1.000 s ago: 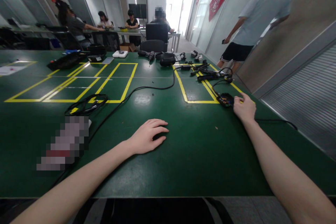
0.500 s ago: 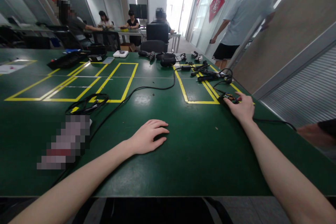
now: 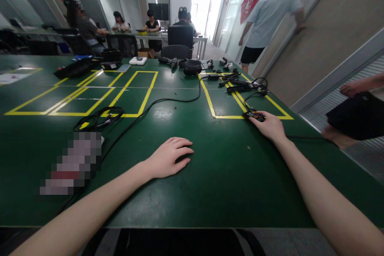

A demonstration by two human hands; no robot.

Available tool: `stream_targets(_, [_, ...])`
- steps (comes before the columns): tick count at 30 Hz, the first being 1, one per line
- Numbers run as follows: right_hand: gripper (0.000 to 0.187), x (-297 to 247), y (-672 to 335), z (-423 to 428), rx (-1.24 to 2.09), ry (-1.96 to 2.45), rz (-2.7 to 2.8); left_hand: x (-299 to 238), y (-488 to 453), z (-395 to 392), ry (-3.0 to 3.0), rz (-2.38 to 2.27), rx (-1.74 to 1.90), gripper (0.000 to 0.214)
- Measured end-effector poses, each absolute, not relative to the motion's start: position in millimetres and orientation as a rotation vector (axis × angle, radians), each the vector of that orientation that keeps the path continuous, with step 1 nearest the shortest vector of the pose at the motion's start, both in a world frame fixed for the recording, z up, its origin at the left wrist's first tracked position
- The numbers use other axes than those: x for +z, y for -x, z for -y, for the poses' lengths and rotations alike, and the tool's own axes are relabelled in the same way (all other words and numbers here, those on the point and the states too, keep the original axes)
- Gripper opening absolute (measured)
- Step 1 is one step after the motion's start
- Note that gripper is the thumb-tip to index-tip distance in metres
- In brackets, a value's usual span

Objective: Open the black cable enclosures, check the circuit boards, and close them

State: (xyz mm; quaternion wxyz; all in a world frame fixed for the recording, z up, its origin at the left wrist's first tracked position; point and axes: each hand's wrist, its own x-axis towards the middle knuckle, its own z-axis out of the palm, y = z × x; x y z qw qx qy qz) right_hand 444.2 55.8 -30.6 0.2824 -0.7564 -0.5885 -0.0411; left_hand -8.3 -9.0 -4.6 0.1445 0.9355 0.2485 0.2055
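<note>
My left hand [image 3: 169,156] lies flat on the green table [image 3: 210,176], fingers stretched out and loosely apart, holding nothing. My right hand [image 3: 270,127] reaches far to the right, its fingers closed over a small black device with coloured buttons [image 3: 254,115] that sits at the corner of a yellow taped box. A thin black cable runs from that device toward the back of the table, and another black cord [image 3: 312,138] trails right from under my hand.
Yellow tape outlines [image 3: 135,92] mark boxes on the table. A coiled black cable [image 3: 99,119] lies at the left; black tools and chargers [image 3: 234,84] crowd the far right. People sit at a far desk; one person [image 3: 264,24] walks on the right, another's leg [image 3: 351,116] passes close.
My right hand slid leftward onto the small black device and closed over it. The standing person walked farther away; another person's leg entered at the right edge. My left hand stayed still.
</note>
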Motion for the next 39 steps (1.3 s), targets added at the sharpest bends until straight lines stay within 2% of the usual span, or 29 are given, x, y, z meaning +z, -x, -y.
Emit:
stream_targets(4, [0.044, -22.0, -389.5, -48.3, 0.001, 1.953, 1.729, -3.2, 8.1, 9.6, -2.734, -0.706, 0.576, 0.024])
stream_targets(8, [0.033, -15.0, -323.1, -26.2, 0.139, 1.51, 2.046, -0.8, 6.5, 11.9, -2.772, -0.723, 0.65, 0.025])
stream_targets(12, [0.033, -5.6, -265.2, 12.9, 0.361, 1.087, 2.385, 5.4, 4.5, 16.0, -2.79, -0.711, 0.852, 0.032])
stream_targets(16, [0.029, -1.6, -236.0, 40.8, 0.473, 0.845, 2.57, 9.8, 3.3, 19.4, -2.786, -0.553, 0.756, 0.03])
stream_targets(21, [0.028, -6.6, -235.2, 40.7, 0.456, 0.827, 2.449, 9.1, 2.9, 18.7, -2.751, -0.618, 0.703, 0.032])
stream_targets(26, [0.028, -10.4, -239.3, 33.7, 0.416, 0.922, 2.198, 7.1, 6.1, 14.3, -2.692, -0.74, 0.624, 0.069])
stream_targets(28, [0.027, -10.3, -240.1, 32.0, 0.374, 0.92, 2.159, 5.1, 6.9, 13.4, -2.688, -0.772, 0.614, 0.076])
stream_targets(35, [0.029, -9.2, -237.7, 29.8, 0.289, 0.831, 2.197, -1.0, 6.4, 12.4, -2.663, -0.848, 0.609, 0.083])
stream_targets(39, [0.038, -8.3, -235.5, 30.1, 0.291, 0.845, 2.214, -1.2, 6.7, 11.3, -2.622, -0.849, 0.688, 0.072])
